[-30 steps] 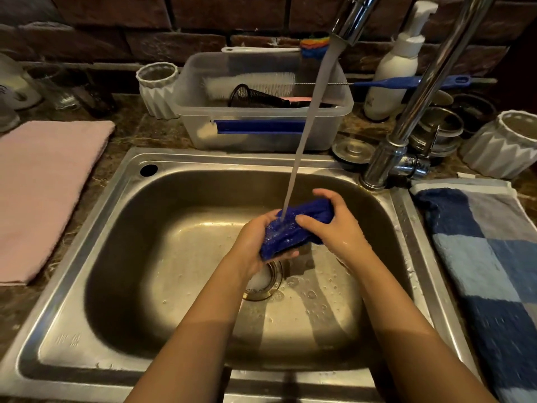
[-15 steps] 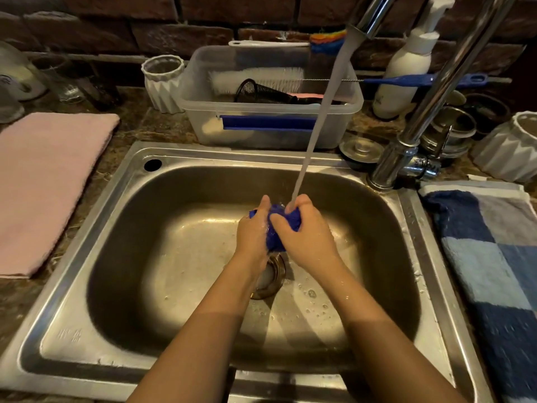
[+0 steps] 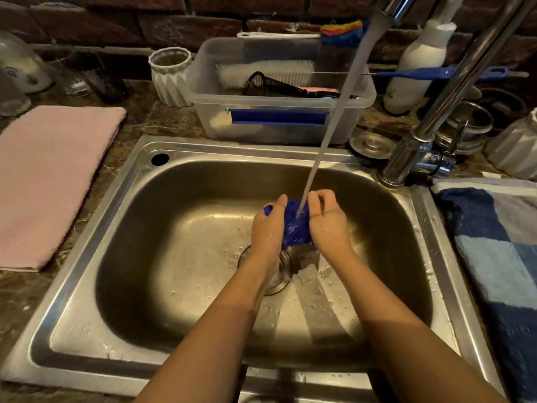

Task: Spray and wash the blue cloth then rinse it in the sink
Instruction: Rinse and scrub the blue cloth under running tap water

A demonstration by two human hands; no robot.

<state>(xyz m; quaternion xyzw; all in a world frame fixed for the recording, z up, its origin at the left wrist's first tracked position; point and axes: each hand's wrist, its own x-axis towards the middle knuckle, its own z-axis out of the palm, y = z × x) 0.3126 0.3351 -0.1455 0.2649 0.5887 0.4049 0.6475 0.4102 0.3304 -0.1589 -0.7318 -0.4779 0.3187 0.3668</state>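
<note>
A dark stone countertop (image 3: 151,117) holds a steel sink (image 3: 87,330), a folded pink towel (image 3: 49,175), a clear plastic tub (image 3: 261,123), and a blue checked towel (image 3: 499,257).

hands (image 3: 299,225) gripping blue cloth (image 3: 295,228), running water (image 3: 334,123)

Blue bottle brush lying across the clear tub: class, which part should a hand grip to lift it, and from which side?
Grip the flat blue handle, coming from above on the tub's right. That end juts out past the rim in open air, while the white bristle end lies inside the tub beside a black mesh strainer. Judged from pose only; the tap's neck crosses in front.
</note>
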